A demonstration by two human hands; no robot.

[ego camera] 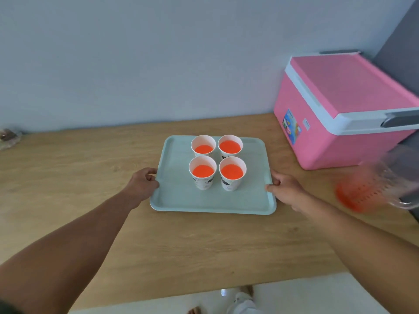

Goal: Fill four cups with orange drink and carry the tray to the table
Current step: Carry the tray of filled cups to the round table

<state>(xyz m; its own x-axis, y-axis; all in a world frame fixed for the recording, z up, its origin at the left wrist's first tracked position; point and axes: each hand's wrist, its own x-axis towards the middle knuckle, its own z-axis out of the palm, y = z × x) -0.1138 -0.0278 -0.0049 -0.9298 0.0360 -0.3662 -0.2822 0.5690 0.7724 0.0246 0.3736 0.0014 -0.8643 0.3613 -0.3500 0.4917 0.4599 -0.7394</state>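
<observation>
A pale green tray (181, 200) lies on the wooden counter (79, 173). Several white paper cups (202, 172) stand in a two-by-two block on the tray's far half, each holding orange drink. My left hand (142, 183) grips the tray's left rim, thumb on top. On the opposite side, my right hand (285, 189) holds the right rim the same way. The tray looks flat on the counter; I cannot tell whether it is lifted. A clear measuring jug (374, 189) with a little orange drink in it stands blurred to the right of my right hand.
A pink and white cooler box (340, 105) stands at the back right against the wall. Something small and dark (9, 137) lies at the counter's far left edge. Beyond the counter's near edge (204, 288), pale floor and my feet show.
</observation>
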